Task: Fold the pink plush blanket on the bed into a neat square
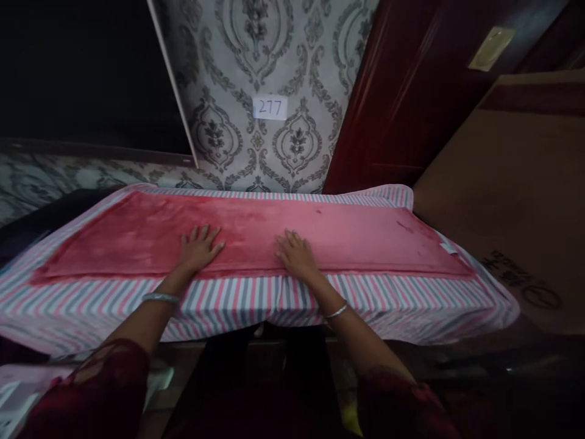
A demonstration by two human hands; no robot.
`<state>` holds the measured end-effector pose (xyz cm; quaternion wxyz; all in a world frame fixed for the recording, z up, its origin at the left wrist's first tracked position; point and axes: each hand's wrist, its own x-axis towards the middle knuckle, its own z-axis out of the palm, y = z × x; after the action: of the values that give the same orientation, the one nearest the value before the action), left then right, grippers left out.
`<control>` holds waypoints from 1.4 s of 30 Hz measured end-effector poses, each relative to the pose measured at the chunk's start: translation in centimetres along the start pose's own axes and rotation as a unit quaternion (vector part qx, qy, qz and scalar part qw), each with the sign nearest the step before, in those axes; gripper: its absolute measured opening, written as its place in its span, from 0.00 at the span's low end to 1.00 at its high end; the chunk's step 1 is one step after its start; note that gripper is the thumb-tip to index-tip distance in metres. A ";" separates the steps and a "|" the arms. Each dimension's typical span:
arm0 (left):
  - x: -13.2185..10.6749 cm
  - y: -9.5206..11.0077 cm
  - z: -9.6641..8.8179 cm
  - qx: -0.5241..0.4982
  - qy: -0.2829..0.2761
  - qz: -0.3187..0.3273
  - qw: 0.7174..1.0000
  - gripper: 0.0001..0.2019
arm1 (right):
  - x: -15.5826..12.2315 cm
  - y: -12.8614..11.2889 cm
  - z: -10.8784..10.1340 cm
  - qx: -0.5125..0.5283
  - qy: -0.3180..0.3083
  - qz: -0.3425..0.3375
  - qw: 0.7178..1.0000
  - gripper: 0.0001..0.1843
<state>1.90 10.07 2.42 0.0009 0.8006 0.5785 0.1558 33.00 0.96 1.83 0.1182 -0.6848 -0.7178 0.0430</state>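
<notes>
A long pink-red plush cloth (256, 231) lies flat on a pink, grey and white striped sheet (237, 302), which covers a long narrow board or table. My left hand (198, 249) rests palm down on the near part of the cloth, fingers spread. My right hand (297, 255) lies the same way a little to the right, close to the cloth's near edge. Neither hand holds anything. A small white tag (448, 248) shows near the cloth's right end. A metal bangle (161, 297) circles my left wrist, and a thin one (337, 311) my right.
Behind the sheet is a grey damask-patterned wall (269, 55) bearing a paper label reading 277 (269, 107). A dark red door (402, 91) stands back right, and a large cardboard sheet or box (498, 201) leans at the right. The floor below is dim.
</notes>
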 end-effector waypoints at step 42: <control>-3.1 -16.9 -2.9 0.098 -0.013 -0.184 0.978 0.33 | 10.1 -23.3 3.5 0.040 -0.019 -0.120 0.992 0.32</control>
<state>-15.39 12.24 1.37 -0.0418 0.6784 0.7286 0.0850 9.18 9.97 4.73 0.1364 -0.5873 -0.7947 0.0698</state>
